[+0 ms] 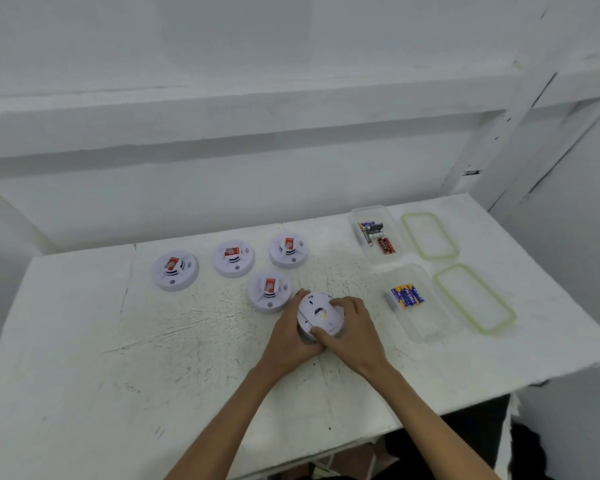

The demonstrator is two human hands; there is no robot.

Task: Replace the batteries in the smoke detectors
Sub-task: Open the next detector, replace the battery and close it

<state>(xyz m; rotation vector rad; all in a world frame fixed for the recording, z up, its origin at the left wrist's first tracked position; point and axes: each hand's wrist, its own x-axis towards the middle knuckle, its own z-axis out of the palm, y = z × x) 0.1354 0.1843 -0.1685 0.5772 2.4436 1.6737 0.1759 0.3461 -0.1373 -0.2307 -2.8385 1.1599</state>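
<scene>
A white round smoke detector (317,312) lies upside down on the white table (153,358), its back plate facing up. My left hand (290,337) grips it from the left and below. My right hand (352,332) grips it from the right, thumb on the plate's near rim. Several more white detectors with red stickers stand face up behind: one at the far left (175,270), one further right (234,258), one at the back (288,250) and one right beside my left hand (269,289).
A clear box (359,216) at the back right holds mixed black and red batteries (376,235). A nearer clear box (420,327) holds blue and yellow batteries (407,296). Two green-rimmed lids, one at the back (430,235) and one nearer (475,297), lie to their right. The table's right edge is close.
</scene>
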